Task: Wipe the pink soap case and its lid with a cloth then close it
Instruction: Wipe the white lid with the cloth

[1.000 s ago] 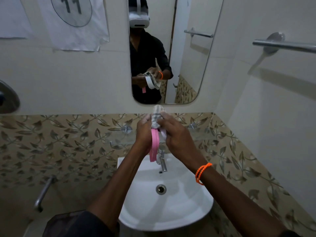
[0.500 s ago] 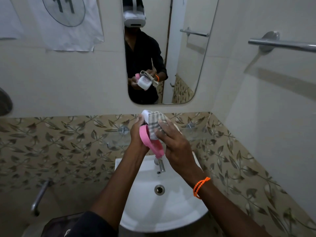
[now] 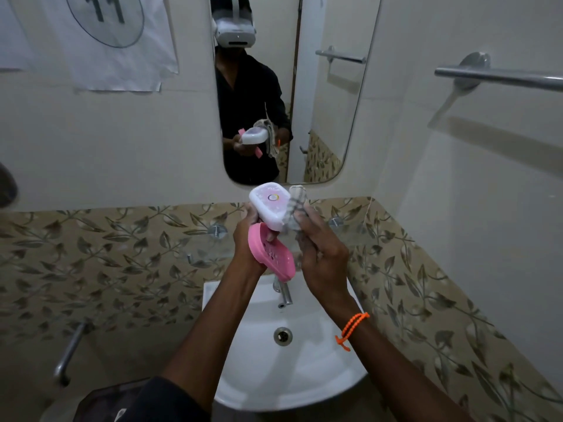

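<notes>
Both hands up above the sink (image 3: 243,388). Left hand (image 3: 248,239), left of the tap (image 3: 285,290): fingers curled round pink soap case (image 3: 272,255) and white lid (image 3: 271,205) together, lid uppermost, case tilted below it. Right hand (image 3: 323,257), right of the tap: bunches checked cloth (image 3: 294,208) against the lid's edge. Risk: one hand carries two loose pieces, so a hard wipe could knock one into the sink. Case tray looks empty; sink holds nothing I can see.
</notes>
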